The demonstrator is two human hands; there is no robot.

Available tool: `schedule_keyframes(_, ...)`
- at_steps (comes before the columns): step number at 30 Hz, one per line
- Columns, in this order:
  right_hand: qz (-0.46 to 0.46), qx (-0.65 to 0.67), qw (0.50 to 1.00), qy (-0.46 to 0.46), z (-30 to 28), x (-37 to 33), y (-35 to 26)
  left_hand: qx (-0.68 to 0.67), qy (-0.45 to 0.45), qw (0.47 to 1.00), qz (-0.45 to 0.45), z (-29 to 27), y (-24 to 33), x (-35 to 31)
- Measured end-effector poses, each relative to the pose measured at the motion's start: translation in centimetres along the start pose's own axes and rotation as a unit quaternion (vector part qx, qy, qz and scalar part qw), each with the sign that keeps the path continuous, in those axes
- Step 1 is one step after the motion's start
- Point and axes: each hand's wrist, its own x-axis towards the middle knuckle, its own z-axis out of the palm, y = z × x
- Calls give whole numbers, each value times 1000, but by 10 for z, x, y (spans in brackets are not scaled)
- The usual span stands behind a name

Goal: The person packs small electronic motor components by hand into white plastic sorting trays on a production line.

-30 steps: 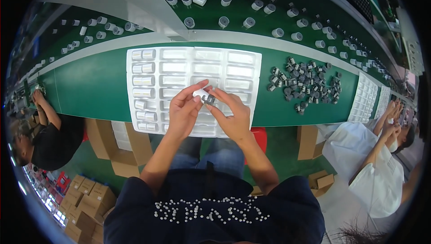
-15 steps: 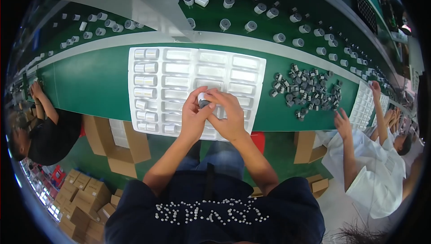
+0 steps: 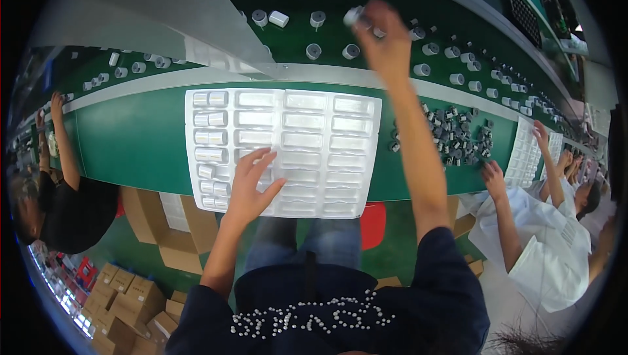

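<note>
White cylinder: sat at the fingertips of the right hand, over the green upper surface; blur made it impossible to tell whether they gripped it or merely touched.
Left hand: was spread open with nothing visible in it, below and left of that reach, over the white tray, perhaps steadying it.
Tray cylinders: lay sideways left of the left hand, hollows presumably stopping any rolling.
Standing cylinders: flanked the right hand, mostly upright, probably for stability.
Dark parts: were heaped beside the right forearm, likely for easy reach.
</note>
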Motion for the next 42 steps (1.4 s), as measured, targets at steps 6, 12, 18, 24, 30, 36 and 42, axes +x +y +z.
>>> schedule_keyframes(6,-39,-170,984,-39,-9,106,141,46,32,996,72,8,-38,-60)
schedule_keyframes(12,-124,-198,963,-131,-21,106,119,170,75,980,-73,-28,-64,-84)
schedule_keyframes(18,-184,-288,886,-313,-55,74,120,99,13,993,-63,-45,-67,-74)
schedule_keyframes(24,-52,-264,890,-368,-43,76,114,97,43,994,23,-55,-89,-97)
schedule_keyframes(30,64,-80,978,-182,-60,46,79,64,105,992,29,-55,-75,-86)
schedule_keyframes(36,156,626,761,71,-75,-57,7,-724,185,611,-260,-10,-35,-27)
schedule_keyframes(42,323,676,646,149,-63,-152,-75,-785,61,540,-298,20,20,26)
